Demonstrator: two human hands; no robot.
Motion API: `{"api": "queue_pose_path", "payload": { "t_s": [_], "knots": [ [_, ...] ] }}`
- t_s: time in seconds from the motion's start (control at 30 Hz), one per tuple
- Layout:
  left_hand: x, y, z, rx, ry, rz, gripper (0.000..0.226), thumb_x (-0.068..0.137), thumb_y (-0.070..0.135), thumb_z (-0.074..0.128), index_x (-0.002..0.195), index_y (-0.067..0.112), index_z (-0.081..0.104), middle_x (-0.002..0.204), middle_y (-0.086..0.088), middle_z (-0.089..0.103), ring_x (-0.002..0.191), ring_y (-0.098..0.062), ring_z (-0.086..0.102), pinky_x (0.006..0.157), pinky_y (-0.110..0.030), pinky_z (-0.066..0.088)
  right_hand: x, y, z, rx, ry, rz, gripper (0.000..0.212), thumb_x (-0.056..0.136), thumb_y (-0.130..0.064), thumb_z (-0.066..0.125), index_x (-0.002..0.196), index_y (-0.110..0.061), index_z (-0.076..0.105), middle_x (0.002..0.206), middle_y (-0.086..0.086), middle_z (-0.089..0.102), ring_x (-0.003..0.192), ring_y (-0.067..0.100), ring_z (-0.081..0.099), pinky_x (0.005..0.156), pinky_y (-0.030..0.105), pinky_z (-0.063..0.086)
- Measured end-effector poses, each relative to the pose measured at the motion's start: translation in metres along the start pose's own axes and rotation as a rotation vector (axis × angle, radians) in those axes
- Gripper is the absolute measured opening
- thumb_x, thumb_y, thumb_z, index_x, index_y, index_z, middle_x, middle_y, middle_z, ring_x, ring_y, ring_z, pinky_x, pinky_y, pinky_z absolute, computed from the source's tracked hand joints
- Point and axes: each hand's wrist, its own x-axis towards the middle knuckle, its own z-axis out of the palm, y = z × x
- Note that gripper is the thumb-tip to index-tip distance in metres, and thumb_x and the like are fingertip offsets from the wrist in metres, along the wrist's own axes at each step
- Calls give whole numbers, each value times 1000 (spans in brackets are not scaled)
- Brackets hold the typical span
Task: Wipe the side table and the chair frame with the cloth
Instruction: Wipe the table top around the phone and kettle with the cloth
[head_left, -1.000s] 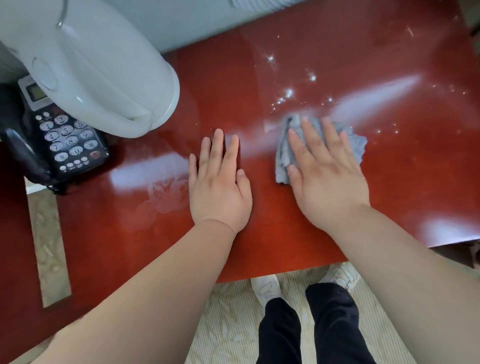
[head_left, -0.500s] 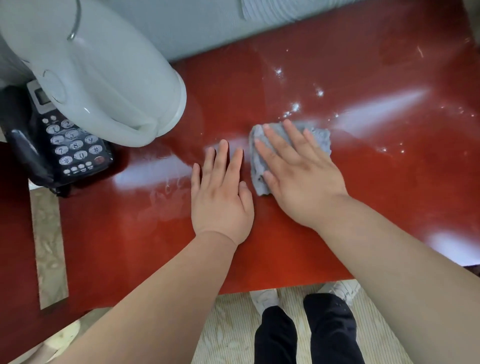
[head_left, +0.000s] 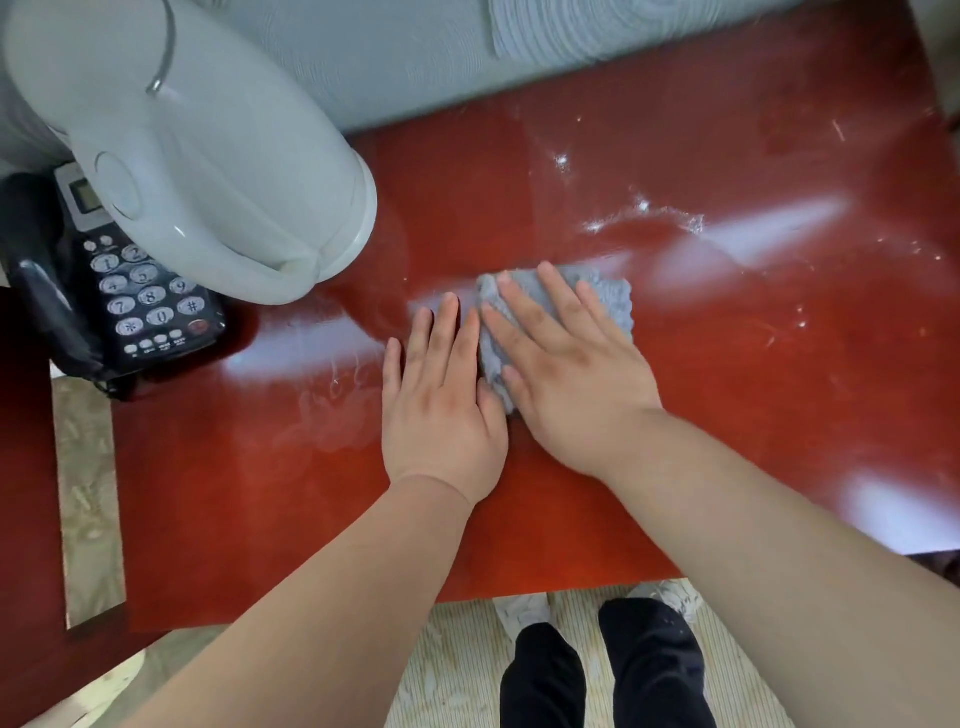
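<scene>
Only one cloth (head_left: 609, 302) under right hand (head_left: 569, 376), left hand (head_left: 441, 410) alongside, seemingly touching

Forearms (head_left: 322, 597) are seen bare as far as the frame edge; the left hand (head_left: 441, 410) and the right hand (head_left: 571, 374) are likewise uncovered; black trousers (head_left: 649, 670) are worn on both legs; pale, whitish-grey shoes (head_left: 522, 610) are noted beneath, their toes mottled.

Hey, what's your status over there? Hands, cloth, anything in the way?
Left hand flat on bare side table; right hand flat, pressing grey cloth. White specks beyond cloth, unwiped. White appliance and phone at left, clear of hands.
</scene>
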Motion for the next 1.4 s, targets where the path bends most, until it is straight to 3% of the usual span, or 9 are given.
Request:
{"api": "queue_pose_path", "payload": {
  "t_s": [0.17,0.3,0.37,0.53,0.6,0.83,1.03,1.2,1.4],
  "knots": [
    [-2,2,-1,-7,-9,-11,68,98,31,36,165,23,30,175,3,20,162,-20,12,131,-50,12,15,36,-10,24,40,346,62,107,-40,27,165,-23,14,173,0,7,159,30,-6,128,46,-6],
    [0,2,-2,22,-54,-18,68,99,35,29,166,26,24,176,5,13,163,-18,6,132,-49,8,-23,44,-9,52,91,583,62,108,-38,28,165,-19,14,173,5,5,158,35,-4,128,50,-4],
    [0,1,-2,25,-57,-19,68,99,35,28,166,26,23,176,5,12,163,-18,5,132,-49,8,-31,28,-5,43,85,545,61,108,-39,25,164,-19,15,173,5,6,158,37,-5,128,52,-3],
    [0,0,0,31,-34,0,68,99,33,31,166,22,26,176,3,15,163,-19,8,132,-50,11,-8,7,3,-21,47,87,60,106,-44,27,162,-21,30,170,3,22,159,36,7,129,53,8],
    [0,-1,1,37,-24,2,68,99,32,32,166,21,27,176,2,16,163,-19,9,132,-50,11,15,15,-1,-24,50,20,60,106,-45,25,161,-22,31,170,1,23,159,34,9,129,51,9],
    [-2,2,-1,35,-52,-17,68,99,35,29,167,24,25,176,4,13,163,-18,6,132,-49,10,17,48,-14,-19,105,465,63,107,-47,20,165,-23,14,173,2,5,159,33,-5,129,50,0],
    [1,3,-5,49,-56,-16,68,99,36,30,166,23,27,176,3,16,163,-21,10,132,-50,9,8,42,-11,-15,111,440,61,108,-44,23,164,-20,19,173,4,10,159,33,-2,129,51,4],
    [36,5,-17,-111,86,4,53,88,34,49,137,15,61,146,-8,53,136,-33,48,118,-49,30,6,41,-10,-23,106,453,63,106,-44,21,164,-20,20,173,4,10,159,32,-2,129,51,4],
    [127,-12,-18,-39,72,10,70,91,39,48,156,13,43,170,-9,31,157,-30,26,129,-47,17,7,42,-8,-33,117,457,63,106,-44,21,164,-21,18,173,3,10,159,30,-4,129,49,2]
  ]
}}
